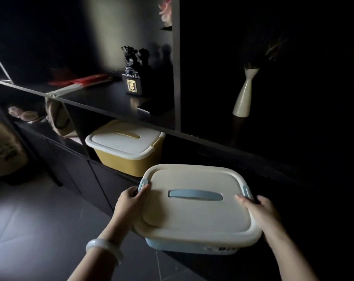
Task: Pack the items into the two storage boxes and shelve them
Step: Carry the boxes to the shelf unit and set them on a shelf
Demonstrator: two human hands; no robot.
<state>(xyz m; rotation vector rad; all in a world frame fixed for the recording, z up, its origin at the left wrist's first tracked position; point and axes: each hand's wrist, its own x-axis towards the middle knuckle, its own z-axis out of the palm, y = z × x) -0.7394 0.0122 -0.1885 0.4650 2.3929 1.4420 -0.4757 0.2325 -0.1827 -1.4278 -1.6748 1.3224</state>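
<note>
A blue storage box [194, 247] with a cream lid and a blue handle is held in front of a dark shelf unit. My left hand [131, 199] grips its left edge by the blue clasp, thumb on the lid. On the opposite side my right hand [259, 207] grips the right edge, thumb lying on the lid. A yellow storage box [121, 161] with a cream lid sits closed in the lower shelf compartment [172, 136], behind and left of the blue box.
The shelf above carries a dark figurine [134, 72] and red flat items [85, 81]. A cream vase [244, 96] stands to the right in deep shadow. Bags [5, 151] fill the left compartments. Grey floor tiles [30, 220] lie at lower left.
</note>
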